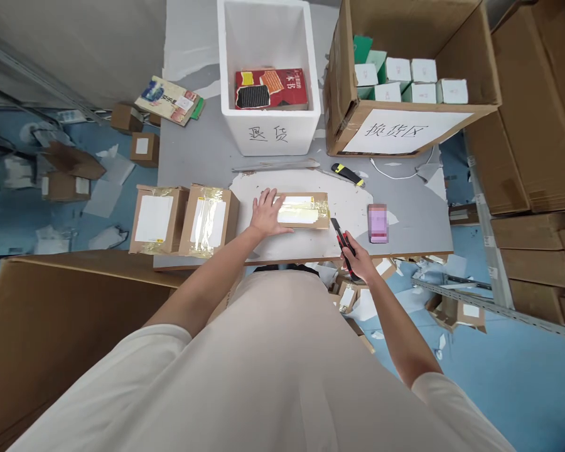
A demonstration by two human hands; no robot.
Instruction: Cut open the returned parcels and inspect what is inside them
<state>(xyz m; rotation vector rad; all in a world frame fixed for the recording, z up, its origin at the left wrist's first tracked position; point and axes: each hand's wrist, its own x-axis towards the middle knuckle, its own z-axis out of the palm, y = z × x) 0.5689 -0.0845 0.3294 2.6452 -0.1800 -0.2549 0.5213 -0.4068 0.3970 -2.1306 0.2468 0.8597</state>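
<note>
A small taped cardboard box (304, 210) with a white label lies flat on the table in front of me. My left hand (266, 215) rests on its left end, fingers spread. My right hand (358, 256) grips a black and red utility knife (343, 240), its blade pointing at the box's right end, slightly apart from it. Two more taped boxes stand to the left of my left hand, a nearer-edge carton (208, 216) and another carton (157, 216). A phone (378, 223) with a blurred screen lies right of the knife.
Behind the box stand a white foam box (270, 133) holding a red package (289, 88) and a large carton (414, 129) with several white-green boxes. A yellow-black cutter (347, 174) and a book (167, 99) lie on the table. A big open carton (75, 333) is at my left.
</note>
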